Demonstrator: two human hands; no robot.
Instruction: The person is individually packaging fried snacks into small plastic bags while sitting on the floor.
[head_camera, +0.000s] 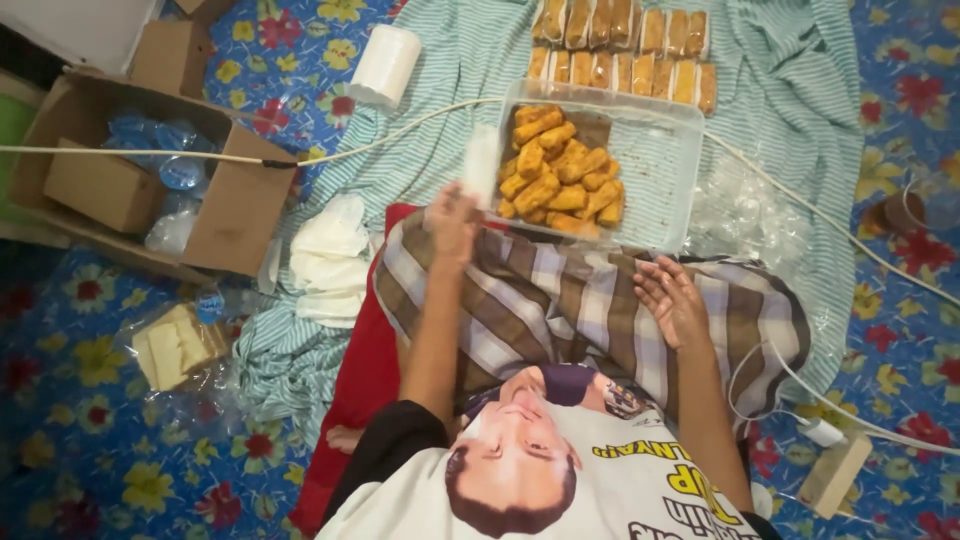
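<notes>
Head view, sweeping left to right: cardboard box (150, 170) with plastic bottles at the far left of the floral floor mat (80, 440), bag of pale slices (175, 345) below it, stack of white wrappers (328, 258) on the striped cloth (800, 90). Left hand (452, 225) raised at the near left corner of the clear tray (665, 165), pinching a blurred white wrapper (481, 165). Golden fried rolls (560, 172) heaped in the tray's left half. Wrapped rolls (625, 50) in rows beyond it. Right hand (672, 300) spread, palm up, resting on the checked sarong (560, 300).
</notes>
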